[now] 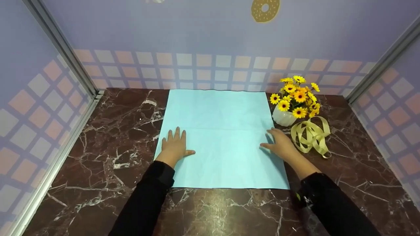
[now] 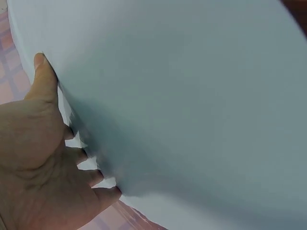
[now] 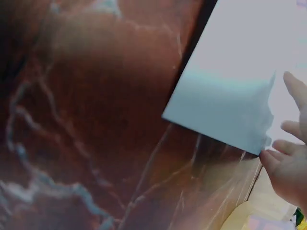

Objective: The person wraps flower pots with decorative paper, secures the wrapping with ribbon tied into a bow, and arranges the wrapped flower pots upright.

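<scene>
While both your hands lie over the blue paper (image 1: 216, 157), the work looks to be at an early stage. The paper is spread broad on the worktop (image 1: 113, 131), between your two grips and reaching well past them, with a faint crease running across it about level with your fingertips. So the laying out seems done, or nearly so; you may only be flattening it. No fold stands up from it, and nothing has been wrapped or tied as far as you can see.

Your left grip (image 1: 174, 147) is spread, thumb out toward the middle, fingertips meeting the paper near its left side. Your right grip (image 1: 283, 145) is also spread, at the paper's right edge; at least one finger meets that edge, but you cannot tell how firmly it presses. Neither pinches anything.

Just beyond your right grip stands the one container, a white pot (image 1: 283, 117), upright beside the paper. It holds yellow flowers (image 1: 299, 96) with dark centres and some green leaves; the blooms hide the inside, so you cannot tell what fills it below. To the right of that same grip, near the pot, the pale ribbon (image 1: 310, 136) lies in loose loops, in no container and apart from your fingers, apparently unused.
</scene>
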Action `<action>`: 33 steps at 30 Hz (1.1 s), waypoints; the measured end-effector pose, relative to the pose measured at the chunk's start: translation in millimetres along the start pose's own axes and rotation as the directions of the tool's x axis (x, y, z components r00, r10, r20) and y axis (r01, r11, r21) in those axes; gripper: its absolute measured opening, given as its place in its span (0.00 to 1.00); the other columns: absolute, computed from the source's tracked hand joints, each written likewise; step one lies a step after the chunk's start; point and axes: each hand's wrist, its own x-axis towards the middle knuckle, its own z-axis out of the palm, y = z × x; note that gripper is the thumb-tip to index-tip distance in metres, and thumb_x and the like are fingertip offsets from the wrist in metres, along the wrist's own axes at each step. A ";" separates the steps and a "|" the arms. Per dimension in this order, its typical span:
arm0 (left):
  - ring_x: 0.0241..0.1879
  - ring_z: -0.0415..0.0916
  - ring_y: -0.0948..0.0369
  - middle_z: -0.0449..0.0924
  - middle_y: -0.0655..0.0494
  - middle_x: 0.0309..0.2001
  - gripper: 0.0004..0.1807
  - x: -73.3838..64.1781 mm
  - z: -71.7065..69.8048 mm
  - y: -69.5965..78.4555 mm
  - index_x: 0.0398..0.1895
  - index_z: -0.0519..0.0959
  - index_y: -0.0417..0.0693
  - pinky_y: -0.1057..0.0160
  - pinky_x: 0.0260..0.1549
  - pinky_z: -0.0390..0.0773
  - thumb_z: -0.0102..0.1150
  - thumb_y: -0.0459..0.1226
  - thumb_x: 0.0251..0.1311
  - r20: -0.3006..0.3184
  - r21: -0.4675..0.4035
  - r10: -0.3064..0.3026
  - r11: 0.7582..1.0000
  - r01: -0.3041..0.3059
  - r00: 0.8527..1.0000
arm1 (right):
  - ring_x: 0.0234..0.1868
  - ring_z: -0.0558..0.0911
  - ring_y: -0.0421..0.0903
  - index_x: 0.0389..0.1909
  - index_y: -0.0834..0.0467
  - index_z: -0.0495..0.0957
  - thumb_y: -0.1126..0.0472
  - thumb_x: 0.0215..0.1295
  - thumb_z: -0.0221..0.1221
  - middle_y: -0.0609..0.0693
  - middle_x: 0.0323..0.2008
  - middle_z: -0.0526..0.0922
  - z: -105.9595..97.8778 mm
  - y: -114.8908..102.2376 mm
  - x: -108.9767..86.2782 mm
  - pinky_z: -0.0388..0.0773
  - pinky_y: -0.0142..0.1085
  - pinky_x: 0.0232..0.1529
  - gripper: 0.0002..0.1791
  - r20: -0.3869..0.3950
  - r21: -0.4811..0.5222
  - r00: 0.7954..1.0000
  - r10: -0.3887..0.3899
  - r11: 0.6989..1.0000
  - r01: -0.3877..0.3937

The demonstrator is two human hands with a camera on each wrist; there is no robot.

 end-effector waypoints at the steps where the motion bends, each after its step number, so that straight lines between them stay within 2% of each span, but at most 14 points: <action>1: 0.73 0.36 0.37 0.37 0.37 0.76 0.55 -0.2 -0.1 0.5 0.77 0.45 0.39 0.36 0.66 0.50 0.54 0.63 0.60 -0.003 0.002 0.003 1.000 -0.003 1.000 | 0.70 0.56 0.67 0.69 0.71 0.60 0.53 0.65 0.64 0.71 0.70 0.55 -2.0 1.9 -0.6 0.55 0.58 0.68 0.40 -0.050 0.036 0.999 0.010 0.999 -0.008; 5: 0.73 0.37 0.38 0.38 0.37 0.76 0.54 -0.6 -0.2 1.4 0.77 0.45 0.39 0.36 0.66 0.51 0.54 0.63 0.60 -0.015 0.014 0.001 1.000 -0.001 1.000 | 0.66 0.61 0.66 0.68 0.71 0.60 0.58 0.67 0.61 0.71 0.66 0.60 -7.1 8.2 -0.8 0.62 0.57 0.64 0.35 -0.230 0.201 0.971 0.071 0.979 -0.024; 8: 0.73 0.36 0.38 0.37 0.38 0.76 0.54 -1.1 -1.6 1.7 0.77 0.45 0.40 0.36 0.66 0.50 0.54 0.63 0.60 -0.009 0.017 -0.002 1.000 0.002 1.000 | 0.65 0.63 0.64 0.68 0.69 0.59 0.59 0.68 0.61 0.70 0.65 0.61 -7.3 11.7 -0.3 0.65 0.55 0.61 0.34 -0.325 0.322 0.932 0.160 0.946 -0.050; 11: 0.73 0.35 0.38 0.36 0.38 0.76 0.54 -2.0 -4.6 2.6 0.77 0.44 0.40 0.36 0.67 0.49 0.54 0.63 0.61 0.008 0.011 -0.006 1.000 0.005 1.000 | 0.64 0.64 0.62 0.70 0.67 0.56 0.59 0.68 0.60 0.68 0.66 0.59 -6.2 14.8 0.5 0.67 0.53 0.60 0.36 -0.381 0.428 0.891 0.249 0.901 -0.069; 16: 0.73 0.34 0.39 0.35 0.39 0.77 0.54 -4.2 -7.1 4.3 0.77 0.44 0.41 0.37 0.67 0.48 0.54 0.63 0.61 0.021 -0.004 -0.009 1.000 0.009 1.000 | 0.69 0.60 0.58 0.74 0.62 0.51 0.56 0.68 0.60 0.63 0.70 0.53 -6.6 20.4 3.4 0.68 0.48 0.62 0.40 -0.376 0.598 0.845 0.381 0.796 -0.093; 19: 0.73 0.35 0.38 0.37 0.39 0.76 0.54 -6.1 -5.8 4.2 0.77 0.45 0.41 0.36 0.67 0.49 0.55 0.62 0.60 0.013 -0.014 -0.014 1.000 0.014 1.000 | 0.72 0.57 0.56 0.76 0.59 0.47 0.54 0.68 0.59 0.59 0.73 0.50 -10.1 25.2 7.0 0.65 0.46 0.66 0.43 -0.335 0.673 0.838 0.430 0.732 -0.106; 22: 0.73 0.36 0.38 0.38 0.38 0.76 0.53 -7.7 -5.4 4.6 0.77 0.46 0.41 0.36 0.66 0.50 0.55 0.62 0.60 0.009 -0.019 -0.018 1.000 0.018 1.000 | 0.73 0.55 0.55 0.76 0.59 0.44 0.55 0.69 0.59 0.58 0.74 0.49 -15.7 30.9 12.0 0.62 0.45 0.67 0.44 -0.301 0.707 0.841 0.449 0.697 -0.119; 23: 0.73 0.37 0.39 0.38 0.38 0.76 0.53 -8.0 -5.8 4.8 0.77 0.46 0.40 0.36 0.66 0.50 0.55 0.62 0.60 0.010 -0.018 -0.019 1.000 0.019 1.000 | 0.73 0.54 0.55 0.76 0.59 0.43 0.55 0.69 0.59 0.58 0.74 0.49 -17.7 32.1 13.4 0.62 0.45 0.68 0.44 -0.296 0.710 0.842 0.452 0.694 -0.123; 25: 0.73 0.36 0.39 0.38 0.38 0.76 0.53 -8.1 -6.7 5.1 0.77 0.46 0.40 0.36 0.66 0.50 0.55 0.62 0.61 0.011 -0.018 -0.016 1.000 0.016 1.000 | 0.72 0.55 0.55 0.76 0.61 0.43 0.55 0.68 0.59 0.59 0.74 0.51 -20.8 35.0 16.4 0.62 0.46 0.68 0.45 -0.301 0.692 0.839 0.453 0.710 -0.135; 30: 0.73 0.36 0.39 0.38 0.39 0.76 0.53 -8.1 -10.0 6.8 0.77 0.46 0.40 0.36 0.67 0.49 0.55 0.61 0.61 0.021 -0.027 -0.017 0.999 0.017 1.000 | 0.74 0.51 0.54 0.76 0.60 0.44 0.54 0.66 0.61 0.59 0.74 0.49 -24.8 38.8 23.3 0.53 0.46 0.71 0.47 -0.341 0.616 0.839 0.424 0.775 -0.141; 33: 0.73 0.36 0.38 0.38 0.38 0.76 0.53 -7.2 -10.9 7.7 0.77 0.46 0.40 0.36 0.67 0.49 0.56 0.62 0.60 0.031 -0.033 -0.019 0.999 0.020 0.999 | 0.75 0.48 0.53 0.77 0.59 0.41 0.52 0.64 0.63 0.59 0.74 0.46 -25.4 40.0 27.6 0.48 0.46 0.72 0.50 -0.350 0.581 0.843 0.408 0.801 -0.146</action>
